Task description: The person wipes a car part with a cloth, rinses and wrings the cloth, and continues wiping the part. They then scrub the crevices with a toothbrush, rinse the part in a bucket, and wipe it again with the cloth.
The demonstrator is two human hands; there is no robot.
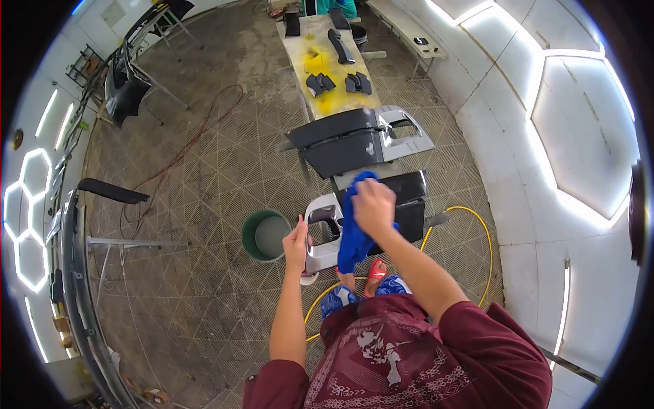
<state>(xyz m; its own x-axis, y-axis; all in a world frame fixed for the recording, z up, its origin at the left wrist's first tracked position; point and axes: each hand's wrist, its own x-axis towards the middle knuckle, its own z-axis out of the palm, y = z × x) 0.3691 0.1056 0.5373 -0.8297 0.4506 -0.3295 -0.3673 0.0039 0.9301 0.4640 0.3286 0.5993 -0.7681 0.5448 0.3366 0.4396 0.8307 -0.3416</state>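
Observation:
A silver and black vehicle trim panel (320, 257) with a cut-out opening lies in front of me. My left hand (296, 244) grips its silver left end, with fingers curled around the edge. My right hand (375, 206) is closed on a blue cloth (353, 238), which hangs down over the middle of the panel and hides part of it. Just beyond lies a second silver and black trim panel (340, 141), turned the other way round.
A green bucket (248, 235) stands on the floor to the left. Behind the panels is a long yellow-stained table (300, 65) with several small black parts. A yellow hose (490, 245) curves around my right side. Black bumpers (126, 95) rest on stands at left.

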